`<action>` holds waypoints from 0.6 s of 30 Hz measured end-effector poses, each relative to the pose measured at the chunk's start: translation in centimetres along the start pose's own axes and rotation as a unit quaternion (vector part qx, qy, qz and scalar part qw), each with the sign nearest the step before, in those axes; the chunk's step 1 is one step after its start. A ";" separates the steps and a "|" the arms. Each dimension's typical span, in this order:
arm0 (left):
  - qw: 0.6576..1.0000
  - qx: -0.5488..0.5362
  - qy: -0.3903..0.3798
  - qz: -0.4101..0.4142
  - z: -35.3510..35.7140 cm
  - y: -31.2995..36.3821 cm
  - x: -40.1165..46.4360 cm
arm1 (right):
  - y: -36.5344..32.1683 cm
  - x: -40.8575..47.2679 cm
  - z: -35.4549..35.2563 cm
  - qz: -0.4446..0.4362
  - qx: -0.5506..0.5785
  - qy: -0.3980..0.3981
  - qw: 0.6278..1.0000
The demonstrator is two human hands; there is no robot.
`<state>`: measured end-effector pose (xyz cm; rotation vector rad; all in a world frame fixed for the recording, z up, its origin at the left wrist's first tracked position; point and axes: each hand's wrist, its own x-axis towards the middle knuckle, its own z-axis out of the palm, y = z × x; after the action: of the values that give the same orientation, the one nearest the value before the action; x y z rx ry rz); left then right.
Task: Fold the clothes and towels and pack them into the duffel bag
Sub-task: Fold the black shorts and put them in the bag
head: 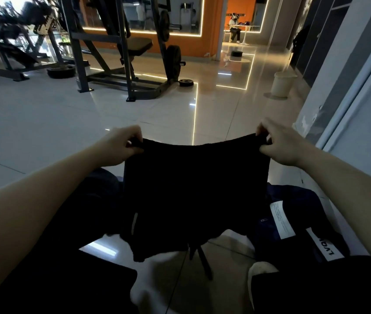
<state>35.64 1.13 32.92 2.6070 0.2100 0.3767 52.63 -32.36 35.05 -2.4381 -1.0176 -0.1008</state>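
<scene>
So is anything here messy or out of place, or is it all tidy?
Mostly tidy. Both hands, left hand and right hand, pinch the black shorts by the top edge, level and hanging straight. The one untidy spot is the dark navy clothes with white labels, lying crumpled and unfolded on the glossy tiled floor at the right.

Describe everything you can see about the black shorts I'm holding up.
The black shorts look like soft, plain dark fabric. They hang upright in the air, waistband on top, stretched wide and sagging slightly in the middle. The left hand pinches one waistband corner and the right hand the other. Two short legs and drawstrings dangle above the tiled floor. Nothing else visibly touches them.
</scene>
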 end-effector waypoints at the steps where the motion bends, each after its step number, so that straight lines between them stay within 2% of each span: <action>1: 1.000 -0.016 0.015 0.002 -0.2 0.1 -0.1 | -0.2 -0.1 0.1 -0.010 0.008 0.012 1.000; 4: 0.991 -0.063 0.117 0.019 -1.4 0.5 -0.1 | -0.8 -0.1 -0.1 -0.009 0.058 -0.016 0.998; 6: 0.990 -0.058 0.122 0.034 -1.4 1.0 -0.2 | -1.1 -0.5 -0.2 0.004 0.076 -0.037 0.996; 9: 0.994 -0.089 0.056 0.009 -1.0 1.0 -0.6 | -1.4 -1.1 -0.7 0.012 0.101 -0.037 0.994; 11: 0.986 -0.166 -0.007 -0.034 -1.4 0.6 -1.0 | -1.5 -1.5 -1.2 0.020 0.124 -0.060 0.990; 14: 0.970 -0.207 -0.088 -0.091 -2.3 0.2 -2.1 | -2.0 -2.3 -1.5 0.038 0.147 -0.091 0.984; 18: 0.972 -0.180 -0.117 -0.096 -3.4 1.0 -3.9 | -3.1 -3.3 -1.7 0.048 0.153 -0.148 0.976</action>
<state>30.99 0.98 35.35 2.2255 0.2804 0.0315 48.33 -33.38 37.00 -2.2505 -0.9526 0.4339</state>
